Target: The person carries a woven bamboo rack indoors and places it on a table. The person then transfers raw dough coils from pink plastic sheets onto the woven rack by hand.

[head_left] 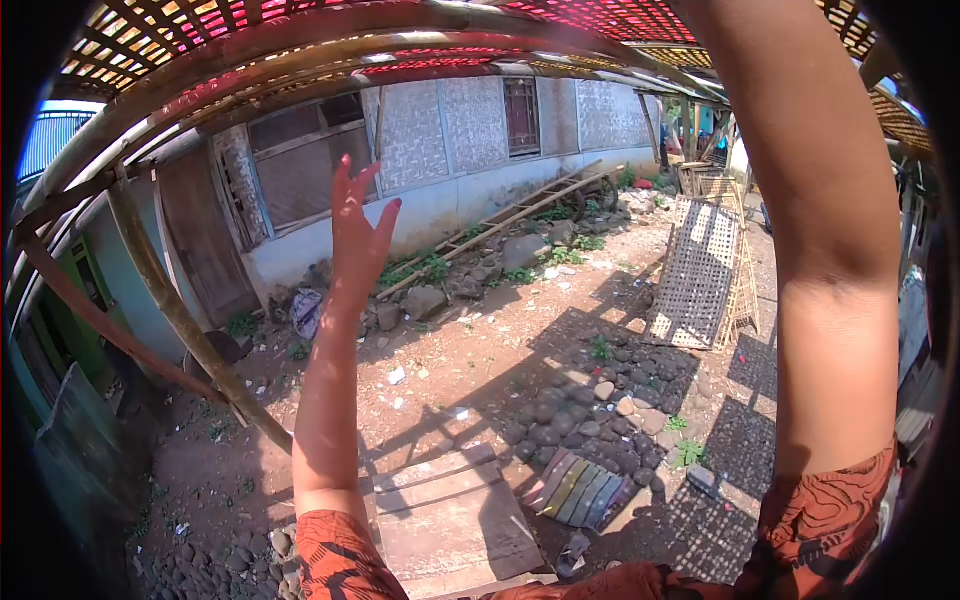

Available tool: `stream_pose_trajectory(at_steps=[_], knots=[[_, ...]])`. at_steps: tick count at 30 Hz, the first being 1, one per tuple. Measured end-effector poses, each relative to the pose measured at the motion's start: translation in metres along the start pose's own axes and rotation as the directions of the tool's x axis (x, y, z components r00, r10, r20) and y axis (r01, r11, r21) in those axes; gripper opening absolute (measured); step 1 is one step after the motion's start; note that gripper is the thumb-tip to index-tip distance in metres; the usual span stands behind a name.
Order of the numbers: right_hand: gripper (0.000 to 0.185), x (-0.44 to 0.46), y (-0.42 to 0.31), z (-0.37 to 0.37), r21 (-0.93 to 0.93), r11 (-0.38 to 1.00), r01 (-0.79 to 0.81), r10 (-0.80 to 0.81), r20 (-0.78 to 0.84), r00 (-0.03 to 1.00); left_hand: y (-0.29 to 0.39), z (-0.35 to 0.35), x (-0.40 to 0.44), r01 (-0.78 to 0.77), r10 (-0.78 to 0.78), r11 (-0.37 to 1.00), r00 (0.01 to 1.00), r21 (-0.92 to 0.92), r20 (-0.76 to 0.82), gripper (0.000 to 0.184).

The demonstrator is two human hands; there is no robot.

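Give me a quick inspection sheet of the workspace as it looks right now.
Surface: wooden boards below, partly shadowed; dirt ground beyond.
Job's things: overhead lattice with red material showing through, above bamboo poles.
Clutter: stones, striped mat and scattered pale scraps on the ground.
Hands: left hand raised, fingers apart, seemingly holding nothing; right arm reaches up past the top edge, its hand out of frame.
Cables: nothing seen.
Surroundings: building wall with a window; woven panel leaning at a slant.
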State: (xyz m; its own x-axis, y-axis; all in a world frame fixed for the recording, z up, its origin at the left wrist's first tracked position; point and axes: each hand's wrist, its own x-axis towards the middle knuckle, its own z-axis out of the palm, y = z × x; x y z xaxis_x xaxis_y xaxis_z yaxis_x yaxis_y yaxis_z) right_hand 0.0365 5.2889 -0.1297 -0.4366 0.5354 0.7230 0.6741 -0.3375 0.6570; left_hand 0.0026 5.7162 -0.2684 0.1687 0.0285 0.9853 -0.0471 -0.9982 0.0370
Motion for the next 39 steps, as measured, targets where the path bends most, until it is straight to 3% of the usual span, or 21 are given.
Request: stream_pose_trajectory(at_steps=[9,15,17,18,19,20,21,22,23,24,25,26,27,29,30,32,33,34,35,36,39], knots=[[0.038,-0.034,-0.016,-0.006,-0.015,0.991,0.136,-0.132,0.151,0.980,0.056,0.032,-0.190,0.361,-0.273,0.924,0.855,-0.128,0.442,0.035],[0.040,-0.186,0.006,-0.025,0.099,0.995,-0.007,-0.038,0.444,0.895,0.139,0.060,-0.371,0.914,-0.539,0.377,0.350,-0.152,0.766,0.026],[0.041,-0.297,0.020,-0.041,0.150,0.929,-0.339,0.140,0.704,0.697,0.201,0.086,-0.417,0.964,-0.532,0.227,0.240,-0.137,0.812,0.025],[0.042,-0.382,0.019,-0.053,0.121,0.781,-0.612,0.241,0.846,0.475,0.234,0.103,-0.434,0.975,-0.503,0.187,0.199,-0.119,0.841,0.025],[0.046,-0.480,0.009,-0.067,0.001,0.405,-0.914,0.383,0.908,0.171,0.277,0.123,-0.444,0.976,-0.468,0.192,0.181,-0.100,0.865,0.023],[0.051,-0.573,-0.013,-0.095,-0.165,-0.283,-0.945,0.493,0.820,-0.291,0.320,0.144,-0.451,0.976,-0.435,0.200,0.165,-0.083,0.885,0.022],[0.058,-0.675,-0.054,-0.129,-0.281,-0.453,-0.846,0.622,0.580,-0.525,0.363,0.170,-0.466,0.983,-0.357,0.148,0.153,-0.106,0.921,0.019],[0.062,-0.781,-0.100,-0.182,-0.534,-0.231,-0.813,0.696,0.493,-0.522,0.407,0.201,-0.478,0.988,-0.283,0.088,0.145,-0.124,0.948,0.016],[0.041,-0.892,-0.175,-0.238,-0.698,-0.275,-0.661,0.582,0.427,-0.692,0.446,0.232,-0.493,0.991,-0.167,0.101,0.103,-0.087,0.981,0.013],[0.038,-0.941,-0.220,-0.292,-0.768,-0.036,-0.640,0.386,0.580,-0.718,0.488,0.263,-0.511,0.992,-0.055,0.117,0.057,-0.051,0.997,0.010],[0.044,-1.012,-0.287,-0.344,-0.750,-0.077,-0.657,0.217,0.631,-0.745,0.521,0.295,-0.535,0.975,0.012,0.211,-0.071,0.067,0.997,0.008],[0.044,-1.004,-0.295,-0.376,-0.665,0.268,-0.697,-0.034,0.716,-0.697,0.554,0.322,-0.547,0.943,0.068,0.308,-0.152,0.124,0.986,0.011],[0.043,-1.022,-0.323,-0.409,-0.666,0.309,-0.679,-0.200,0.653,-0.731,0.585,0.341,-0.550,0.915,0.117,0.400,-0.117,0.061,0.986,0.018],[0.024,-1.027,-0.327,-0.466,-0.832,-0.006,-0.554,-0.126,0.550,-0.825,0.620,0.386,-0.573,0.794,0.129,0.598,-0.231,0.110,0.964,0.023],[0.024,-1.044,-0.324,-0.487,-0.784,0.140,-0.605,-0.059,0.603,-0.795,0.634,0.406,-0.581,0.645,0.127,0.753,-0.332,0.127,0.935,0.029],[0.025,-1.075,-0.320,-0.514,-0.714,0.300,-0.633,0.000,0.664,-0.748,0.650,0.440,-0.591,0.401,0.255,0.904,-0.233,-0.146,0.938,0.036],[0.026,-1.087,-0.316,-0.523,-0.877,-0.294,-0.381,0.247,0.316,-0.916,0.652,0.455,-0.603,0.376,0.242,0.917,-0.270,-0.129,0.932,0.033],[0.028,-1.104,-0.315,-0.530,-0.574,-0.813,-0.097,0.210,-0.134,-0.969,0.643,0.470,-0.631,0.398,0.280,0.900,-0.209,-0.180,0.937,0.029],[0.028,-1.139,-0.324,-0.538,-0.804,-0.578,-0.143,0.275,-0.026,-0.961,0.654,0.482,-0.612,0.448,0.184,0.893,-0.435,0.034,0.881,0.035],[0.029,-1.178,-0.321,-0.544,-0.943,-0.279,-0.184,0.303,0.095,-0.948,0.627,0.509,-0.663,0.385,0.468,0.858,-0.309,-0.341,0.828,0.046],[0.029,-1.191,-0.252,-0.496,-0.451,-0.893,0.001,0.120,-0.239,-0.964,0.639,0.572,-0.663,0.415,0.529,0.848,-0.623,-0.329,0.576,0.052]])
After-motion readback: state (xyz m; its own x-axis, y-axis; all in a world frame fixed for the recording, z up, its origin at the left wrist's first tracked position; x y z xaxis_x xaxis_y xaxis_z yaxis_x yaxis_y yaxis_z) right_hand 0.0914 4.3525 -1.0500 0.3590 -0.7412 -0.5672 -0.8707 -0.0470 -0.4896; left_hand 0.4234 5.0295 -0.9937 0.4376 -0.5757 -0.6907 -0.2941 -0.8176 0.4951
